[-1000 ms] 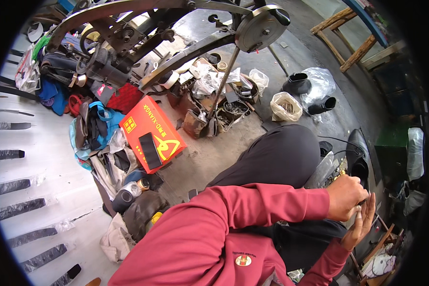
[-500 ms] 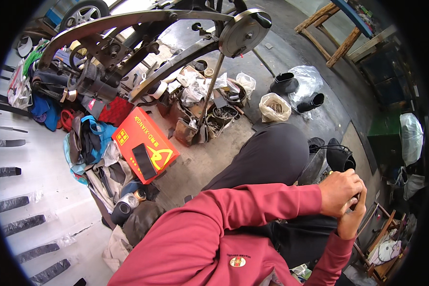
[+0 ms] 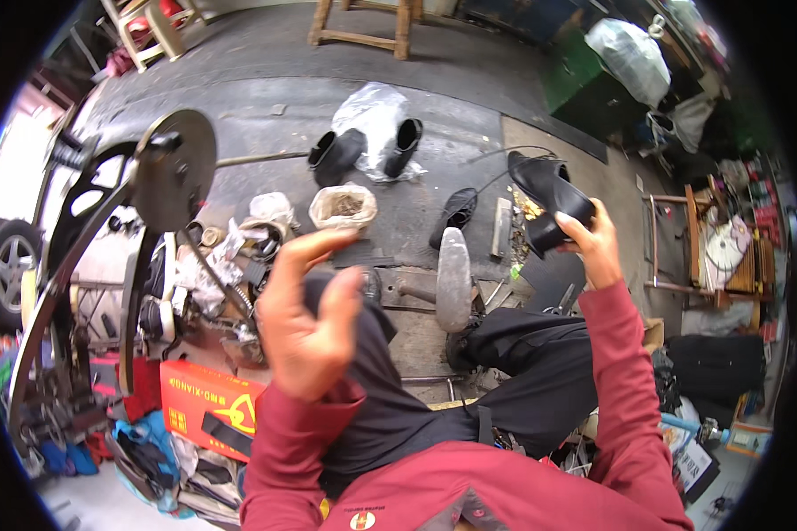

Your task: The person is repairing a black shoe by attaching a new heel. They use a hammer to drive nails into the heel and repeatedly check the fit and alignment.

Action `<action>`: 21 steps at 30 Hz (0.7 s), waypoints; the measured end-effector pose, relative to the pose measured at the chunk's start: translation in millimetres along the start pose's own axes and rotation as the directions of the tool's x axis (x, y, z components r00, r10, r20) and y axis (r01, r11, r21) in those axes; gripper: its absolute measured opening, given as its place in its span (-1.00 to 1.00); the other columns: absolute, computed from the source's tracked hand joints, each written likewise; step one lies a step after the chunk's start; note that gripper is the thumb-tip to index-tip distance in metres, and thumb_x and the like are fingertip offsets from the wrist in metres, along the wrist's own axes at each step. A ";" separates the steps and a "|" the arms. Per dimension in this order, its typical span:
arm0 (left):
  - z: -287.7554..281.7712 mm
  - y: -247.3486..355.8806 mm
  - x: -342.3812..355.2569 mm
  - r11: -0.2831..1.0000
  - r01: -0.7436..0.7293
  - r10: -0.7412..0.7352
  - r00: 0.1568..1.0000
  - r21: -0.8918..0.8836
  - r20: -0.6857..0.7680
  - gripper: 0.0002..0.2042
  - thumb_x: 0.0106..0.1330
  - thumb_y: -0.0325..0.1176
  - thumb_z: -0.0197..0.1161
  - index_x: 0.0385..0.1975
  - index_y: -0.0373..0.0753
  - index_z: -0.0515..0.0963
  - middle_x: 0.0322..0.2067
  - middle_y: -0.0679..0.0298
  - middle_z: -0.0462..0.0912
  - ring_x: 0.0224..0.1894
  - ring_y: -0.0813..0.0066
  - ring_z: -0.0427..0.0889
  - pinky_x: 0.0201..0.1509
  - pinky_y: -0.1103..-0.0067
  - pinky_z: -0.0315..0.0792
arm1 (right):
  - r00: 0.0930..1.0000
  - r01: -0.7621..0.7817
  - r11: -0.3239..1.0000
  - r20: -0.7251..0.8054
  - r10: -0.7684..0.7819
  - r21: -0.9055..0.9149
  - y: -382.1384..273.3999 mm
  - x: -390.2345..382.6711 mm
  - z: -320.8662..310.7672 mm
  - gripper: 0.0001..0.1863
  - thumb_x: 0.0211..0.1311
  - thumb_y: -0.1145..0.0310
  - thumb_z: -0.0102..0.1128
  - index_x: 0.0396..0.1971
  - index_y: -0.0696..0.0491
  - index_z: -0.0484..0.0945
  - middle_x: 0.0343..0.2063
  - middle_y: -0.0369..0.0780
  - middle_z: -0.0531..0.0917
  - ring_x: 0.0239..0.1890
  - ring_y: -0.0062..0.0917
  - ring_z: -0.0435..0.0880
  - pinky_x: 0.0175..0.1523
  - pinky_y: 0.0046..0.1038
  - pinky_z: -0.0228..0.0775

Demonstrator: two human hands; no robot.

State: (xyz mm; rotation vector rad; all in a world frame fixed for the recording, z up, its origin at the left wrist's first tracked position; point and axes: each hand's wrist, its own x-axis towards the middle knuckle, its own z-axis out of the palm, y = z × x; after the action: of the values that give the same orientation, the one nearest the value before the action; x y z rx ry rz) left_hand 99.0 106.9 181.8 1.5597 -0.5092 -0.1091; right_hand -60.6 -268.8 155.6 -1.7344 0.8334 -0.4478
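A black high-heeled shoe [image 3: 553, 190] is tilted in my right hand [image 3: 593, 243], whose fingers are closed around its heel end. A thin dark cord [image 3: 505, 152] loops from the shoe's opening. My left hand [image 3: 314, 314] is raised over my left thigh, slightly blurred, its thumb and fingers apart and holding nothing. On the floor between the hands lies another black shoe [image 3: 456, 217]. Nearer to me, a worn grey foot-shaped metal form [image 3: 454, 279] stands upright between my legs.
To the left is a metal machine with a round wheel [image 3: 175, 170]. Two black boots [image 3: 336, 155] stand by clear plastic [image 3: 372, 111], beyond a bag-lined container [image 3: 343, 208]. A red box [image 3: 208, 398] sits lower left; a wooden folding chair [image 3: 695, 234] is at right.
My hands, together before, are now apart: the left has moved leftward and spread its fingers, and the right now holds the shoe. My view has turned to the right.
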 end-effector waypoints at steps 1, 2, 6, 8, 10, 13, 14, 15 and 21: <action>-6.1 -0.5 -2.9 0.992 0.091 -0.094 0.995 -0.092 -0.031 -0.70 0.35 -0.57 0.31 0.08 -0.35 0.63 0.01 0.09 0.72 0.09 0.35 0.68 0.27 0.45 0.49 | 0.996 -0.086 0.996 -0.014 0.086 -0.028 14.5 17.0 -0.5 -0.46 0.20 0.29 0.58 0.09 0.14 0.52 -0.15 -0.16 0.68 -0.21 -0.49 0.75 -0.30 -0.46 0.66; -10.5 -0.8 -3.9 0.989 0.088 -0.092 0.995 -0.114 -0.030 -0.72 0.35 -0.52 0.35 0.05 -0.36 0.63 -0.06 0.11 0.73 0.05 0.35 0.70 0.22 0.48 0.50 | 0.992 -0.127 0.992 0.013 0.127 -0.016 31.1 33.4 2.3 -0.49 0.21 0.31 0.56 0.09 0.11 0.53 -0.14 -0.15 0.68 -0.19 -0.47 0.76 -0.33 -0.42 0.69; -13.8 0.8 6.2 0.979 0.073 -0.102 0.984 0.192 0.146 -0.75 0.26 -0.49 0.43 -0.08 -0.37 0.68 -0.22 0.08 0.74 -0.14 0.26 0.73 0.05 0.47 0.54 | 0.967 -0.253 0.960 0.006 0.256 -0.122 106.3 89.5 39.2 -0.48 0.14 0.32 0.62 0.02 0.19 0.56 -0.20 -0.18 0.68 -0.27 -0.49 0.75 -0.45 -0.46 0.66; -13.3 0.6 17.9 0.953 0.053 -0.121 0.969 0.298 0.214 -0.72 0.16 -0.49 0.47 -0.12 -0.36 0.68 -0.28 0.05 0.73 -0.24 0.13 0.73 -0.09 0.43 0.54 | 0.971 -0.236 0.966 0.001 0.238 -0.109 138.6 114.4 62.9 -0.58 0.16 0.37 0.61 -0.08 0.17 0.58 -0.23 -0.18 0.72 -0.35 -0.53 0.73 -0.45 -0.48 0.64; -9.9 -2.5 30.2 0.947 0.050 -0.135 0.959 0.319 0.249 -0.72 0.14 -0.47 0.49 -0.15 -0.36 0.68 -0.31 0.05 0.74 -0.27 0.09 0.72 -0.12 0.40 0.54 | 0.977 -0.210 0.971 0.015 0.213 -0.114 163.8 140.5 89.7 -0.60 0.16 0.38 0.60 -0.10 0.19 0.59 -0.29 -0.18 0.74 -0.42 -0.55 0.73 -0.43 -0.46 0.62; -7.1 -9.9 49.1 0.927 0.064 -0.194 0.925 0.369 0.327 -0.70 0.14 -0.34 0.50 -0.19 -0.37 0.68 -0.28 0.04 0.75 -0.22 0.11 0.74 -0.05 0.39 0.55 | 0.985 -0.172 0.931 -0.028 0.172 -0.323 185.5 183.1 124.9 -0.66 0.16 0.42 0.58 -0.18 0.20 0.60 -0.39 -0.13 0.76 -0.53 -0.54 0.71 -0.39 -0.40 0.59; -7.1 -11.8 54.4 0.923 0.078 -0.219 0.910 0.376 0.351 -0.67 0.17 -0.26 0.48 -0.20 -0.38 0.67 -0.26 0.05 0.75 -0.17 0.15 0.74 0.02 0.40 0.55 | 0.988 -0.155 0.944 -0.034 0.152 -0.293 191.1 197.6 137.3 -0.65 0.16 0.42 0.59 -0.18 0.20 0.60 -0.39 -0.13 0.77 -0.51 -0.55 0.72 -0.38 -0.40 0.59; -2.8 -10.1 54.1 0.896 0.169 -0.314 0.895 0.412 0.317 -0.66 0.16 -0.23 0.50 -0.21 -0.37 0.66 -0.28 0.06 0.76 -0.17 0.12 0.75 0.02 0.37 0.56 | 0.988 -0.156 0.947 -0.050 0.147 -0.282 196.5 210.4 147.2 -0.65 0.16 0.42 0.60 -0.18 0.21 0.60 -0.38 -0.13 0.77 -0.52 -0.55 0.72 -0.37 -0.40 0.59; -13.8 -26.9 73.3 0.913 0.205 -0.334 0.873 0.352 0.356 -0.55 0.19 0.00 0.51 -0.25 -0.35 0.68 -0.29 0.01 0.78 -0.20 0.09 0.77 0.10 0.25 0.57 | 0.991 -0.135 0.921 -0.059 0.122 -0.366 239.8 245.5 183.6 -0.66 0.23 0.34 0.54 -0.06 0.15 0.70 -0.20 -0.04 0.81 -0.10 -0.29 0.81 0.03 -0.30 0.62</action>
State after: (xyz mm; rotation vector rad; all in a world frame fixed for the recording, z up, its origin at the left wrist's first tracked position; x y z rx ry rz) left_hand 176.3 90.8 174.3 1.9202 -0.6520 -0.6139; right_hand 154.7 -358.0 -156.1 -2.0039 1.1044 -0.2417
